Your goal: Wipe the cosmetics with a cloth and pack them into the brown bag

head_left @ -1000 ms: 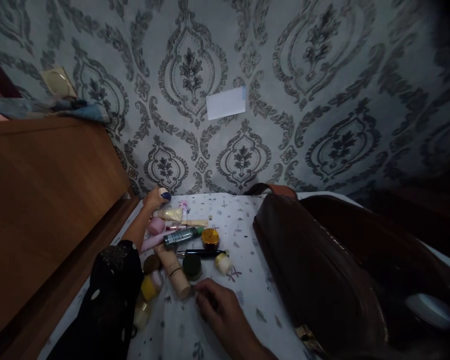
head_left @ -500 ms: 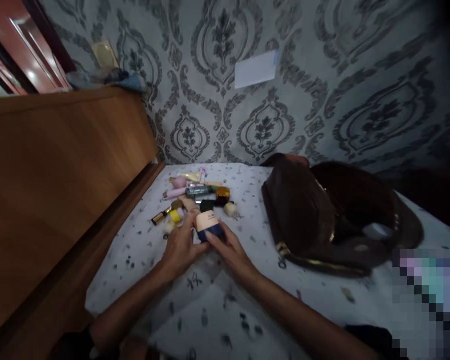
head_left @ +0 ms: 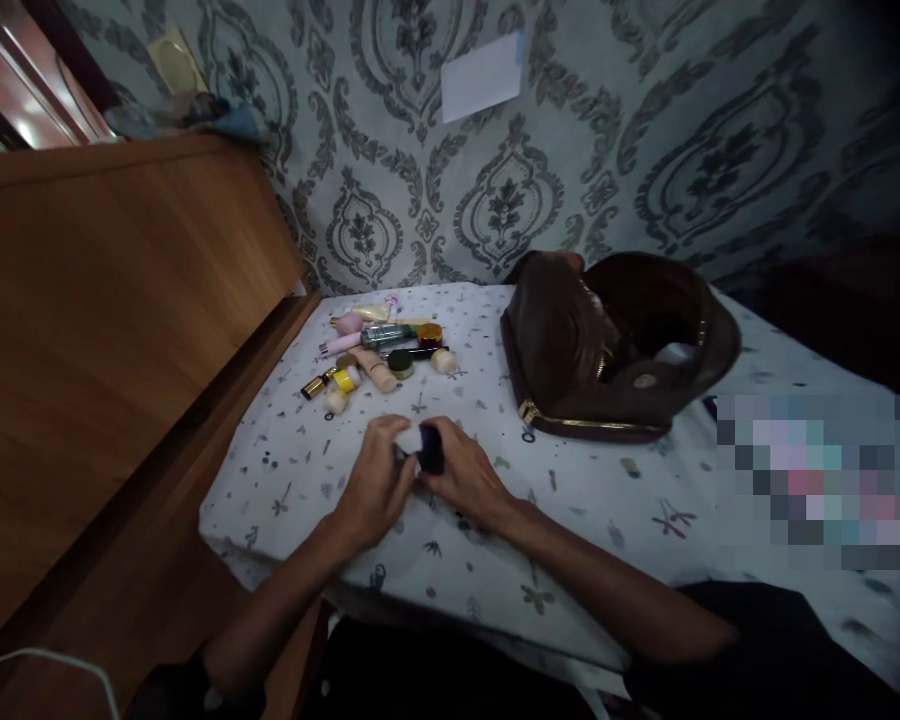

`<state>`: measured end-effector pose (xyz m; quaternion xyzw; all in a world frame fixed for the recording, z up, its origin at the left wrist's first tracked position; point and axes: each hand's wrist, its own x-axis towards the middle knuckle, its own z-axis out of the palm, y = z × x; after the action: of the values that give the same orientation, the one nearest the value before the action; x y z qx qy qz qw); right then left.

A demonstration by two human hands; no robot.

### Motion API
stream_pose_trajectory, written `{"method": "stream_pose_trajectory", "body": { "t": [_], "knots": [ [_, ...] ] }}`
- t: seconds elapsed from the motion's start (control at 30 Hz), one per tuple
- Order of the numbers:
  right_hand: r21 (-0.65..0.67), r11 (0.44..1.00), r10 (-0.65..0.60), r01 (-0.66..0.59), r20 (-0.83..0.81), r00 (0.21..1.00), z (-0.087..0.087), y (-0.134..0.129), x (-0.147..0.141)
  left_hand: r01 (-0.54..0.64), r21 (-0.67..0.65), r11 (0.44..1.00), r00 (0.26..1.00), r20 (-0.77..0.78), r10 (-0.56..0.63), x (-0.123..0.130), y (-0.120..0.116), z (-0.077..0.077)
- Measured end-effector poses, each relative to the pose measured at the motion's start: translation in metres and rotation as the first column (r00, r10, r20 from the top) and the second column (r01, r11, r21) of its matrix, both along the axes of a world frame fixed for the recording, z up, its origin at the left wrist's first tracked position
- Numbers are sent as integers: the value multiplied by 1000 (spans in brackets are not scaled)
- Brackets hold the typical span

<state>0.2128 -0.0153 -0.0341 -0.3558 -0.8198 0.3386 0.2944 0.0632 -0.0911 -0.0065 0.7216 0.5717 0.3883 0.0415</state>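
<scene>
Between my hands, just above the near part of the table, is a small dark blue cosmetic jar (head_left: 431, 450). My right hand (head_left: 469, 475) wraps its fingers round the dark side. On the other side, my left hand (head_left: 379, 475) is closed on a small white piece (head_left: 409, 440) pressed against the jar; fingers hide whether it is cloth or part of the jar. Beyond my hands lie a beige tube (head_left: 375, 370), a round dark-lidded jar (head_left: 400, 363), a yellow-banded bottle (head_left: 345, 380), a clear green bottle (head_left: 387, 335) and an amber-lidded jar (head_left: 429, 335).
A brown leather bag (head_left: 555, 350) stands unzipped on the right of the patterned tablecloth (head_left: 292, 500). A wooden cabinet (head_left: 135, 300) borders the left side, and a wallpapered wall (head_left: 495, 200) the back. At far right is a blurred-out patch.
The peach-and-navy jar has been brought nearer to me and turned, so its peach side no longer shows. A white piece now appears at my left fingers. The camera view has tilted down.
</scene>
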Motion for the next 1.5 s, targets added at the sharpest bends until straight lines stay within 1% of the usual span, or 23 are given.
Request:
{"method": "stream_pose_trajectory", "body": {
  "t": [0.03, 0.07, 0.1, 0.17, 0.23, 0.37, 0.43, 0.5, 0.57, 0.67, 0.73, 0.87, 1.0, 1.07, 1.17, 1.23, 1.33, 1.43, 1.5],
  "knots": [
    [0, 1000, -5, 5, 0, 1000, 0, 1, 0, 74, 36, 997, 993, -90, -71, 4, 4, -6],
    [-5, 1000, -14, 14, 3, 1000, -1, 2, 0, 129, 58, 990, 979, -168, -118, 6, 9, -11],
    [-10, 1000, -25, 25, 6, 1000, -3, 3, 0, 156, 77, 985, 965, -224, -135, 7, 13, -15],
    [-8, 999, -36, 36, 11, 999, -6, 5, 0, 140, 103, 985, 957, -268, -108, 2, 19, -18],
    [18, 999, -34, 34, 1, 999, -8, 6, 0, 89, 86, 992, 969, -237, -66, -8, 24, -16],
    [67, 997, -27, 29, -35, 999, -10, 7, 2, 2, -37, 999, 999, -40, -3, -27, 28, -8],
    [72, 997, 14, -9, -64, 998, -10, 7, 4, -28, -82, 996, 999, 35, 31, -31, 26, -8],
    [81, 995, 73, -64, -107, 992, -10, 8, 7, -43, -71, 997, 997, 55, 47, -32, 21, -12],
    [92, 991, 115, -101, -158, 981, -12, 9, 8, -40, -1, 999, 999, 19, 40, -32, 15, -18],
    [75, 989, 140, -125, -247, 959, -17, 11, 6, -22, 109, 994, 994, -108, 33, -32, 6, -28],
    [41, 989, 150, -144, -299, 942, -19, 12, 5, -18, 154, 988, 980, -192, 47, -32, 2, -32],
    [1, 986, 160, -169, -330, 930, -19, 14, 6, 35, 188, 982, 956, -293, 22, -29, -4, -31],
    [-51, 990, 111, -133, -304, 946, -20, 14, 6, 98, 189, 977, 951, -308, -36, -20, -6, -25],
    [-64, 992, 90, -113, -287, 954, -21, 13, 6, 105, 195, 975, 956, -290, -45, -14, -4, -23],
    [-10, 992, 118, -125, -264, 957, -20, 9, 6, 86, 174, 981, 977, -205, -50, -5, 2, -22],
    [33, 991, 133, -129, -250, 959, -18, 6, 7, 70, 128, 989, 990, -127, -54, 0, 6, -20],
    [50, 991, 131, -123, -227, 965, -16, 4, 7, 70, 47, 996, 997, -27, -69, 3, 8, -15],
    [67, 990, 133, -122, -195, 972, -17, 4, 7, 101, -41, 994, 993, 61, -98, -1, 4, -11],
    [97, 990, 118, -101, -190, 975, -19, 5, 6, 107, -99, 989, 988, 125, -94, -7, -1, -10]
  ]
}}
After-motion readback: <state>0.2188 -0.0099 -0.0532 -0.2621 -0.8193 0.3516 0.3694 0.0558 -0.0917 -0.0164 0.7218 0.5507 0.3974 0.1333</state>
